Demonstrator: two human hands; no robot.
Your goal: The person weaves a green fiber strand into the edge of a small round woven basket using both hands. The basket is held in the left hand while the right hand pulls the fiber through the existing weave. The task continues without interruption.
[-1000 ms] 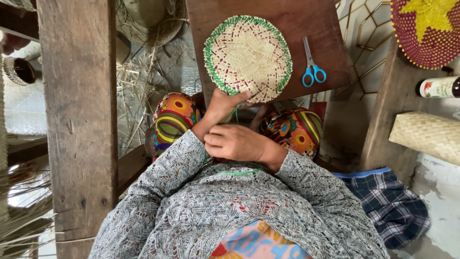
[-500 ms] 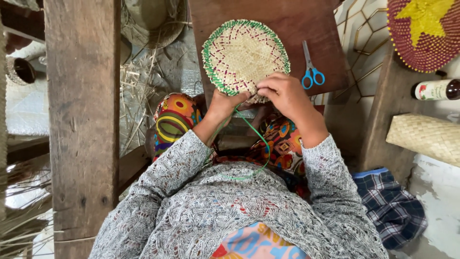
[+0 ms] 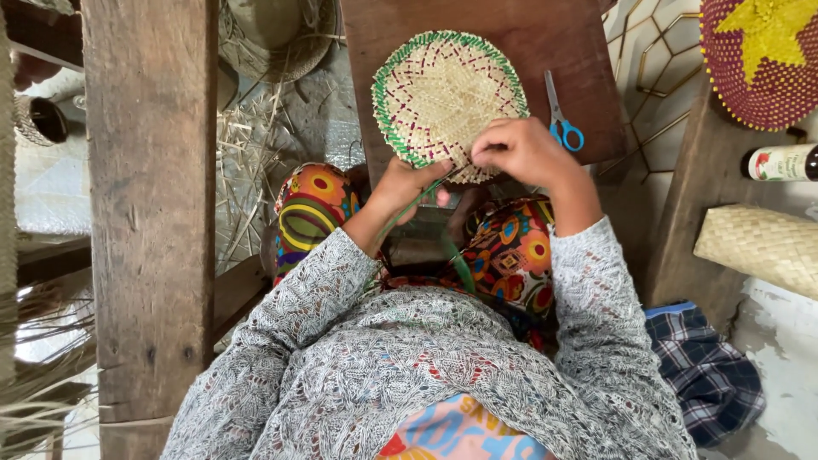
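A round woven straw mat (image 3: pixel 447 89) with a green rim and dark red stitching lies on a brown wooden board (image 3: pixel 511 38). My left hand (image 3: pixel 407 183) grips the mat's near edge from below. My right hand (image 3: pixel 521 153) rests on the near edge just right of it, fingers pinched on a thin green strand (image 3: pixel 456 255). The strand runs from the rim down toward my lap. My knees in bright patterned cloth (image 3: pixel 311 204) sit under the board's near edge.
Blue-handled scissors (image 3: pixel 560 119) lie on the board right of the mat. A thick wooden post (image 3: pixel 149 213) stands at left, loose straw (image 3: pixel 247 153) beside it. At right are a red and yellow woven disc (image 3: pixel 758 60), a bottle (image 3: pixel 780 162), a pale woven piece (image 3: pixel 758 247) and a plaid cloth (image 3: pixel 707 366).
My right hand rose from my lap to the mat's near edge, drawing the green strand with it. My left hand kept its hold on the rim.
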